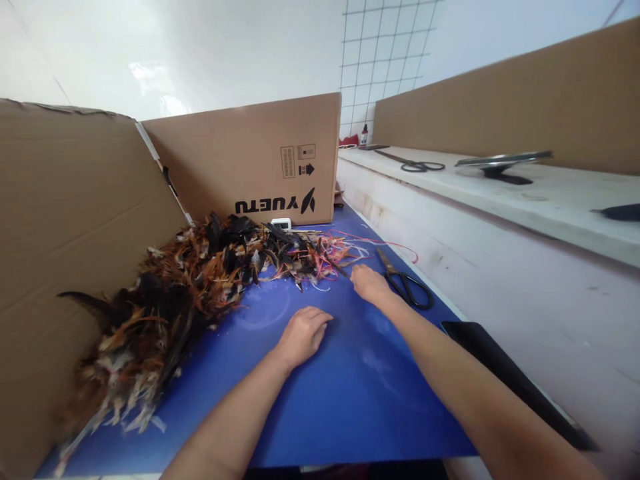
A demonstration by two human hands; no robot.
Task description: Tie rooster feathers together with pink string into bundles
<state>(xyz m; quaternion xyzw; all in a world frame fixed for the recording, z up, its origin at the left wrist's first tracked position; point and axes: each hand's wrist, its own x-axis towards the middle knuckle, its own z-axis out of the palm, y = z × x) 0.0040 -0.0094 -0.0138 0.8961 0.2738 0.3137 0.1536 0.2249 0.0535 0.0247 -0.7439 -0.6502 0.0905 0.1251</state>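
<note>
Low over the blue tabletop [345, 373], my left hand [304, 335] has its fingers bent and pressed together; whether anything is between them is hidden. My right hand [371, 284] is farther forward, closed around one end of a thin dark feather-like piece [341, 269] that points toward the feather pile. Brown and black feathers [210, 267] lie heaped along the cardboard, some in bundles with pale quill ends. Pink and white strings [345, 250] tangle at the pile's right end. Black-handled scissors [407, 283] lie just right of my right hand.
Cardboard walls [215, 160] stand at the left and back. A small white device [281, 223] sits by the back wall. On the right, a white ledge [470, 193] carries another pair of scissors [417, 164] and a phone-like object [503, 160]. A dark flat object [505, 373] lies along the right edge.
</note>
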